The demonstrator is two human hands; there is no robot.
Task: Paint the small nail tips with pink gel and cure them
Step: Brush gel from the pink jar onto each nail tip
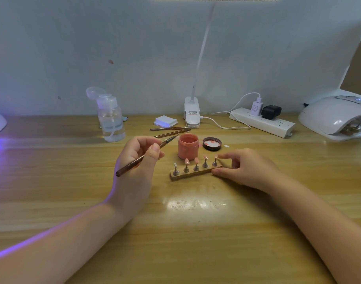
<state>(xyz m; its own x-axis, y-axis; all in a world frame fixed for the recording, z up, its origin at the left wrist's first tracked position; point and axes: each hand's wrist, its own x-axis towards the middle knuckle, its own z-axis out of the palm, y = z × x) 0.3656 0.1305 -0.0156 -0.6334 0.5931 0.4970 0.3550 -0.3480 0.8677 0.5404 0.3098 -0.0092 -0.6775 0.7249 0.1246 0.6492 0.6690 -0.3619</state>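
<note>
A small wooden holder [193, 173] lies mid-table with several metal stands; most carry pink nail tips [196, 160], and the leftmost stand [175, 169] looks bare. My right hand [246, 170] pinches the holder's right end between thumb and fingers. My left hand [137, 158] grips a brown brush [143, 155] like a pen, its tip pointing up and right toward the open pink gel jar [188, 146]. The jar's black lid [212, 143] lies upside down to the jar's right.
Two spare brushes [171, 131] lie behind the jar. A clear pump bottle [111, 117] stands at back left, white pads [166, 121] and a clip lamp base [192, 113] at back centre, a power strip [261, 121] and a white curing lamp [337, 117] at right.
</note>
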